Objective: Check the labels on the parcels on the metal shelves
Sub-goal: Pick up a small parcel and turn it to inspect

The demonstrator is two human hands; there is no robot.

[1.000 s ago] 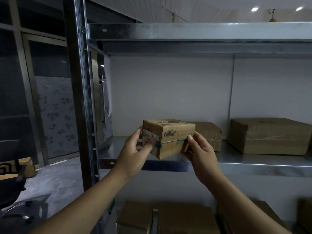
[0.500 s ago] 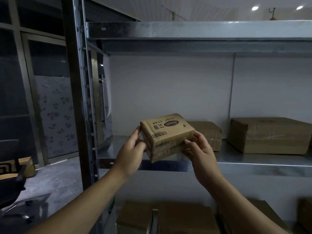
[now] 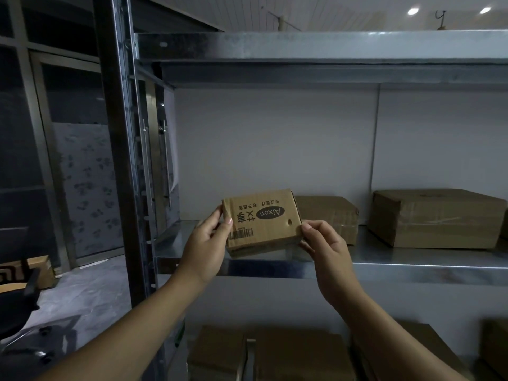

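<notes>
I hold a small cardboard parcel (image 3: 262,220) in the air in front of the middle metal shelf (image 3: 384,259). Its broad face is turned toward me, showing an upside-down "Aixon" logo, printed characters and a barcode at the lower left. My left hand (image 3: 207,243) grips its left edge, thumb on the front face. My right hand (image 3: 325,247) pinches its lower right corner. Behind it on the shelf sit a medium brown parcel (image 3: 330,215) and a larger taped parcel (image 3: 437,217).
A dark steel upright (image 3: 121,160) stands at the left of the shelves, and an upper shelf (image 3: 330,53) spans overhead. More cardboard boxes (image 3: 269,353) lie on the lower level. A dark chair (image 3: 19,306) and a glass door are at the left.
I have tilted the small parcel in both hands so that its top face with the logo now faces me fully; earlier a side with a white label and barcode showed.
</notes>
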